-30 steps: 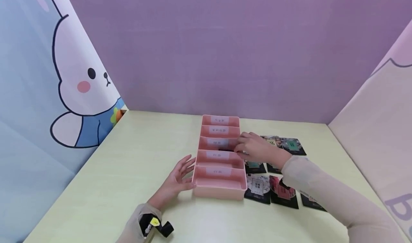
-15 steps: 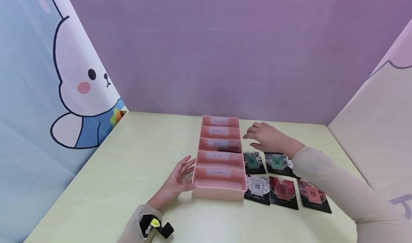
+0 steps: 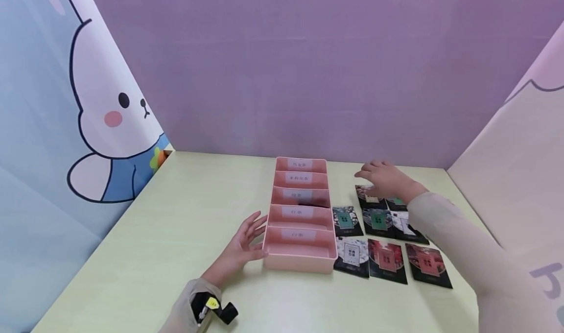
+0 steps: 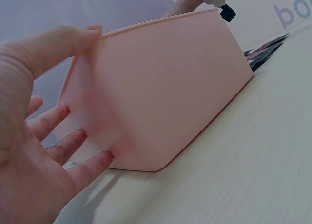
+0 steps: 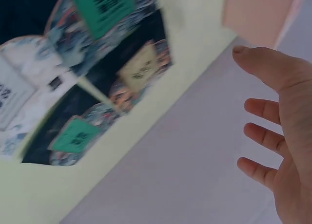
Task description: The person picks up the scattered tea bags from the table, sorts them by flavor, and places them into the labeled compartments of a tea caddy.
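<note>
A pink divided box [image 3: 300, 265] stands on the table, its compartments bearing paper labels. The edge of a dark packet [image 3: 316, 203] shows in the middle compartment. My left hand [image 3: 241, 242] touches the box's near left corner; in the left wrist view the thumb rests at the rim and fairly straight fingertips [image 4: 100, 160] touch the wall. Beyond the box, my right hand [image 3: 388, 180] hovers with nothing in it, fingers extended. Below it lie a tea packet with a beige label [image 3: 372, 203] and one with a green label [image 3: 396, 202], both partly covered by the hand.
More flat packets lie right of the box: green-labelled [image 3: 345, 220], another green [image 3: 379, 220], white [image 3: 402, 223], white near the front [image 3: 351, 255], and two red [image 3: 387, 259]. A purple curtain [image 3: 299, 78] closes off the table's far edge.
My right hand has left the middle compartment, where a dark packet shows, and moved right over the far packets. The left hand stays at the box.
</note>
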Available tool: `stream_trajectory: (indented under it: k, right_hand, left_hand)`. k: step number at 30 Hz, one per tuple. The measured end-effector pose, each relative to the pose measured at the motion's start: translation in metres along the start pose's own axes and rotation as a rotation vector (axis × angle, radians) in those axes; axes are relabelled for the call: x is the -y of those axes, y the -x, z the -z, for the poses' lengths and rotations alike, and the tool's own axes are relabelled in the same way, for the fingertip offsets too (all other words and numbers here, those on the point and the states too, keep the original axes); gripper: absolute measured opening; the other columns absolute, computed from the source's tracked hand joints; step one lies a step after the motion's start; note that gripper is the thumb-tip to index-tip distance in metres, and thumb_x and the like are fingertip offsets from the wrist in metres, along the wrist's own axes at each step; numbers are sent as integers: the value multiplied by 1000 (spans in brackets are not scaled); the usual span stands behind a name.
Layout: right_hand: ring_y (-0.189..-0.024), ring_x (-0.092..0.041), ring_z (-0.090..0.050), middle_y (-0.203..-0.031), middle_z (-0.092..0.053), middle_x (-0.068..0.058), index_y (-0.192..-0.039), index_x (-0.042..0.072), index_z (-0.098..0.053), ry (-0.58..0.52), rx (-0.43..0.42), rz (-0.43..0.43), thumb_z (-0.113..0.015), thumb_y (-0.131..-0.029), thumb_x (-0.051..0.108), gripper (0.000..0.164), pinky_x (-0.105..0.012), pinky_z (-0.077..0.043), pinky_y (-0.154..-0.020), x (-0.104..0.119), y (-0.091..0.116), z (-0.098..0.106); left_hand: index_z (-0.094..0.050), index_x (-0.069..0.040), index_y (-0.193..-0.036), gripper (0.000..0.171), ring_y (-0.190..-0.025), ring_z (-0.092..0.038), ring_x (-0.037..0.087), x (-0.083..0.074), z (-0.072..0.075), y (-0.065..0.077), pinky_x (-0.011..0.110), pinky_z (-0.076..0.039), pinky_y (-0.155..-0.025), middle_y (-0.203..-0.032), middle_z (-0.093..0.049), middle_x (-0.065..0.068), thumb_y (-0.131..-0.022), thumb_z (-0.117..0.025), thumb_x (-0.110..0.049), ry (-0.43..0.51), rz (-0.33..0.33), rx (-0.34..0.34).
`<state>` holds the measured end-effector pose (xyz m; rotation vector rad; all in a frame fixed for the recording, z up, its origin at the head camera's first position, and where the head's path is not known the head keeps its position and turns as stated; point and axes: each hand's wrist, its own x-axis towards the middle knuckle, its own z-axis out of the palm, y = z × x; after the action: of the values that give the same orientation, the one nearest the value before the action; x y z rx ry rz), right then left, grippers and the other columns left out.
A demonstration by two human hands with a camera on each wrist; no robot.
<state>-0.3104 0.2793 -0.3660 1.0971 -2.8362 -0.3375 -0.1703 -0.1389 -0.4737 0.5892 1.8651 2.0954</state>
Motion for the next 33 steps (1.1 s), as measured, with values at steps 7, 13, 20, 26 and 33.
stream_trajectory:
  k: [7, 13, 20, 26, 33]
  right_hand:
    - [-120, -44, -49, -128, -58, -20, -131, 3, -61, -53, 83, -116, -78, -86, 27, 54, -66, -38, -99, -12, 4, -17]
    - [-121, -46, -45, -131, -56, -23, -133, 0, -59, -113, 158, -202, -78, -85, 27, 58, -70, -34, -99, -22, 6, -30]
    - [-125, -47, -41, -137, -51, -26, -137, 0, -56, -139, 251, -316, -76, -86, 40, 68, -69, -31, -103, -30, 7, -49]
    - [-128, -51, -36, -140, -46, -29, -142, 0, -51, -204, 260, -358, -73, -87, 42, 73, -71, -26, -105, -33, 9, -60]
    - [-138, -56, -16, -154, -25, -33, -151, 2, -37, -392, 338, -464, -67, -91, 38, 76, -76, -16, -106, -34, 7, -63]
  left_hand:
    - [-4, -3, -158, 98, -146, -18, 42, -1, -1, 2, 48, -35, -111, -163, -17, 20, -87, -70, 6, 4, -3, 6]
    - [-5, -5, -158, 97, -147, -18, 41, -3, -2, 3, 51, -32, -113, -163, -17, 19, -87, -69, 8, 0, 1, -2]
    - [-4, -4, -158, 97, -147, -18, 41, -2, -2, 2, 50, -34, -112, -163, -17, 19, -87, -68, 9, -11, 5, 2]
    - [-4, -6, -158, 96, -147, -19, 39, -3, -3, 2, 51, -34, -112, -163, -19, 17, -88, -67, 10, -11, 20, -4]
    - [-5, -5, -158, 96, -147, -19, 40, -2, -1, 1, 50, -35, -111, -163, -18, 17, -88, -68, 8, -10, 0, 0]
